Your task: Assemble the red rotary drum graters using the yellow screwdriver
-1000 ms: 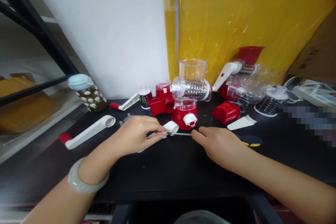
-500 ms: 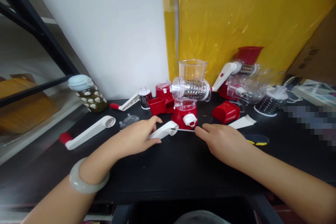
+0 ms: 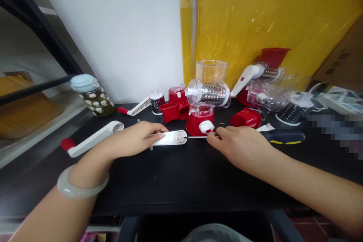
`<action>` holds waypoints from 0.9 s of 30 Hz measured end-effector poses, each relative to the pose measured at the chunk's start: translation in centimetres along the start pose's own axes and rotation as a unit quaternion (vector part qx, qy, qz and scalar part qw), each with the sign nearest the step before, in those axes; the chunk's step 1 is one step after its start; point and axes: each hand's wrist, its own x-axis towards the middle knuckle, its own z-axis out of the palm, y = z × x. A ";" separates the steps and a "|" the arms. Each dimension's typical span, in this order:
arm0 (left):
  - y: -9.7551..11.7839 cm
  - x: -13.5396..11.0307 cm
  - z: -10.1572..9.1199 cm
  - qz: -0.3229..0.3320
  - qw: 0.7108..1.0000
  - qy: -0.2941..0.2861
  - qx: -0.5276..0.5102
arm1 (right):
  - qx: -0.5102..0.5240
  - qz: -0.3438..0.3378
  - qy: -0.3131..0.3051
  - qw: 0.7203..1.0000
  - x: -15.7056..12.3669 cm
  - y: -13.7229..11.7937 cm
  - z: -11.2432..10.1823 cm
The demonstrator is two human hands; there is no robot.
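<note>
My left hand (image 3: pixel 144 135) grips a white crank handle (image 3: pixel 167 138) that lies low over the black table, its round socket end facing right. My right hand (image 3: pixel 236 141) pinches the metal shaft of a screwdriver (image 3: pixel 287 136), whose dark blue and yellow grip sticks out to the right past the hand. The shaft's tip points left and meets the socket end; how deep it sits I cannot tell. Just behind stands a rotary grater with a red base (image 3: pixel 195 121), a clear hopper (image 3: pixel 212 72) and a metal drum (image 3: pixel 212 94).
Other crank handles (image 3: pixel 93 140) with red knobs lie at left. A bottle (image 3: pixel 95 96) with a light blue lid stands behind them. Red grater parts (image 3: pixel 172 111) and a small drum (image 3: pixel 157 102) sit at the back. At right are a red pusher (image 3: pixel 246 118), another grater (image 3: pixel 272 72) and a drum (image 3: pixel 295 109).
The crank handle has turned from slanted to nearly level, and my left hand has shifted left with it. More of the screwdriver's grip now shows, lined up straighter with the socket.
</note>
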 end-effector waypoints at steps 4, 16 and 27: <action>-0.3 0.0 -0.1 0.000 1.000 -0.002 -0.014 | -0.028 -0.033 0.021 0.999 0.6 -0.3 -0.1; -0.4 0.1 -0.4 -0.014 0.999 -0.007 -0.035 | -0.070 -0.098 0.065 0.991 1.4 -0.3 -1.4; -0.6 0.2 -0.4 -0.022 0.999 -0.008 -0.045 | -0.060 -0.114 0.053 0.990 2.3 -0.7 -2.2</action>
